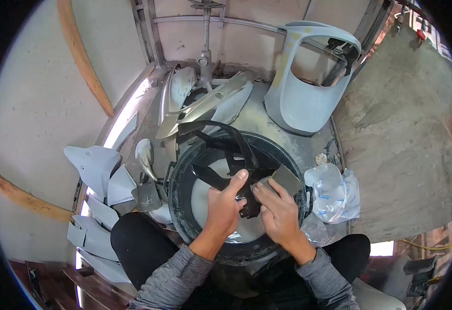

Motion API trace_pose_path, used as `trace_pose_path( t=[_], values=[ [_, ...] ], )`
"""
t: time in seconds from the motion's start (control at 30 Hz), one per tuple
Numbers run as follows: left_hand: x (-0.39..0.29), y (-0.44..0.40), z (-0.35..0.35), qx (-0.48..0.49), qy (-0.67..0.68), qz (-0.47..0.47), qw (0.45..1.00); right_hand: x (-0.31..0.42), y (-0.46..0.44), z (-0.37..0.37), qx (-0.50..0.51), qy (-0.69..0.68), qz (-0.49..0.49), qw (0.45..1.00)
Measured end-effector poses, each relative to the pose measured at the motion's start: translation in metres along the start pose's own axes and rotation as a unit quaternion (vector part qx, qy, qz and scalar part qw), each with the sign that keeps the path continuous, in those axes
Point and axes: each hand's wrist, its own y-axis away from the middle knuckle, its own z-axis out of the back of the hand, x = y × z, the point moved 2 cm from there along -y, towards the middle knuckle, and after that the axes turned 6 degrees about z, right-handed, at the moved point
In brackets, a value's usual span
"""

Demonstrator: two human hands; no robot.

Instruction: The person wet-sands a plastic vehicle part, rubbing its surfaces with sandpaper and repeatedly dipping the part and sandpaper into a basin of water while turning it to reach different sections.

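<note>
A black plastic frame part [244, 150] with a curved arm is gripped in my left hand [223, 206], the thumb pressed along its near side. My right hand [280, 214] is closed on a grey-green sanding sheet [287, 180], its fingertips against the black part. Both hands are over a black tub [180, 209] between my knees. Cloudy whitish water [201, 199] fills the lower tub, and the held part hides some of it.
A light blue-white fairing shell [301, 111] stands at the back right. Silver and white panels [213, 103] lie behind the tub. Left are white panels [94, 163] and a mirror [144, 154]. Clear plastic bags [337, 196] lie right of the tub, beside a large grey board [401, 134].
</note>
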Motion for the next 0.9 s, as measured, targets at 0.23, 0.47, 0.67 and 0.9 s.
trace_pose_path(
  t=[0.23, 0.47, 0.67, 0.9],
  values=[
    [0.000, 0.000, 0.001, 0.023, 0.013, -0.010, 1.000, 0.003, 0.003, -0.003, -0.012, -0.029, -0.077, 0.997],
    [0.018, -0.013, 0.016, 0.057, 0.055, -0.031, 0.996, -0.017, 0.008, 0.000, -0.066, -0.066, -0.122, 0.988],
    [0.015, -0.005, 0.016, 0.044, 0.078, -0.007, 0.996, -0.009, 0.014, 0.001, -0.059, -0.047, -0.073, 0.994],
    [0.019, -0.010, 0.015, 0.120, 0.057, -0.047, 0.990, 0.004, 0.004, -0.002, -0.052, -0.035, -0.085, 0.994]
  ],
)
